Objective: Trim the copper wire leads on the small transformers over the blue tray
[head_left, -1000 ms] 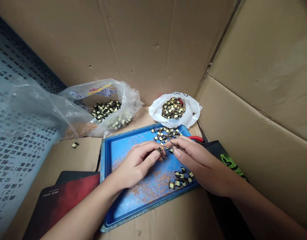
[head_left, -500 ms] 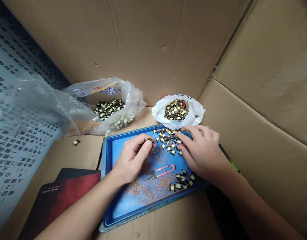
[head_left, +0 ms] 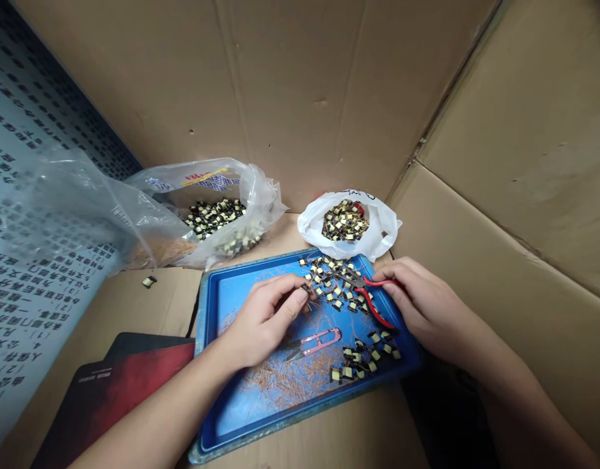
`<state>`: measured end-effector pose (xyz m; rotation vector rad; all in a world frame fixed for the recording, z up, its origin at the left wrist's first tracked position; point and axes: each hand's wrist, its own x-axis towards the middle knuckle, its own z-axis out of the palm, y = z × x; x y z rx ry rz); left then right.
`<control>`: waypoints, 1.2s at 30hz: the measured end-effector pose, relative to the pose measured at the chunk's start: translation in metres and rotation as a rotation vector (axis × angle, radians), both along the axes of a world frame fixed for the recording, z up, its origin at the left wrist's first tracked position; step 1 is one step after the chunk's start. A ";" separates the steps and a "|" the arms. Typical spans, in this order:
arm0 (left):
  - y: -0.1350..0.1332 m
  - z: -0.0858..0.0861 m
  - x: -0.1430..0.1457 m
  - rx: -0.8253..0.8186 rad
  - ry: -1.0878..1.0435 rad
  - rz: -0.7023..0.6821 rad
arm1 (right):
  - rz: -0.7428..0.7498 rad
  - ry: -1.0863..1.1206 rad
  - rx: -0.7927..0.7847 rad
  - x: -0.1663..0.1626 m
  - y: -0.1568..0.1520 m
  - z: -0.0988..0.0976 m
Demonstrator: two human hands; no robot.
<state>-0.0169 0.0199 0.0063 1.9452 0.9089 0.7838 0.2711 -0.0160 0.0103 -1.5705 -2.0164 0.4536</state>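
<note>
My left hand (head_left: 268, 319) pinches a small black and yellow component (head_left: 306, 287) with thin copper leads over the blue tray (head_left: 221, 404). My right hand (head_left: 421, 306) grips the red-handled pliers (head_left: 375, 296) at the tray's right side, their jaws among a scatter of the same components (head_left: 331, 280). Pink thread snips (head_left: 316, 342) lie loose on the tray between my hands. More components (head_left: 365, 355) sit near the tray's front right, with cut copper wire bits (head_left: 280, 378) strewn over the tray floor.
A white bag (head_left: 348, 225) and a clear plastic bag (head_left: 216, 218) of components stand behind the tray. One stray component (head_left: 148, 281) lies on the cardboard at left. A red and black pad (head_left: 118, 384) lies front left. Cardboard walls enclose the back and right.
My right hand left the pink snips lying on the tray, reached to the far pile, then moved right and took hold of the red-handled pliers. My left hand kept pinching its component.
</note>
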 end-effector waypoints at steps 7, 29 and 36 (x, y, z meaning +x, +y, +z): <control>0.001 0.001 0.001 0.061 0.045 -0.007 | -0.043 0.736 -0.596 -0.015 -0.011 0.004; -0.002 0.000 -0.001 0.087 -0.050 0.029 | 0.131 0.258 -0.212 -0.054 -0.031 0.004; 0.000 0.002 0.001 0.104 -0.034 -0.001 | 0.200 0.322 -0.187 -0.060 -0.029 0.009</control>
